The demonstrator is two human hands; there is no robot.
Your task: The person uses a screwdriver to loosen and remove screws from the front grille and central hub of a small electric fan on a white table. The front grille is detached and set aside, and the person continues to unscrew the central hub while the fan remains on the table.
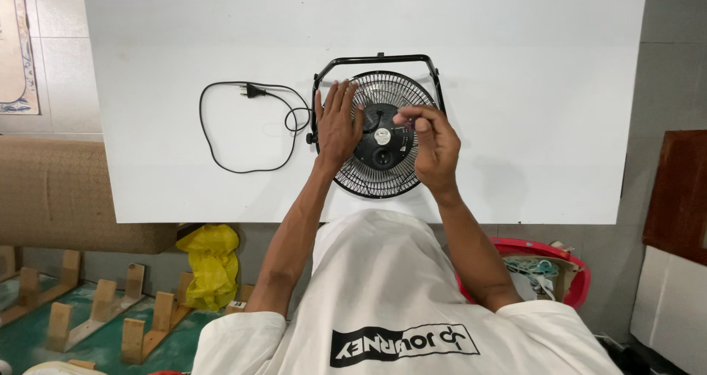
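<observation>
black fan (pixel 381 150) lies on the white table (pixel 515 88); left hand (pixel 337 125) rests flat, fingers spread, on its grille. right hand (pixel 434 145) pinches something too small to make out, hiding the grille's right side.

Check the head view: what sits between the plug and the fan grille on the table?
In the head view, the black cord loops between the plug and the fan, by its stand; the left hand rests flat on the grille's near edge. Otherwise bare white table.

White table (pixel 552 88) serves as reference. Below its left front edge: yellow plastic bag (pixel 212 261) and wooden frames (pixel 96 312). Below its right front edge: red basin (pixel 571 261). Right of it: brown wooden panel (pixel 677 191).
</observation>
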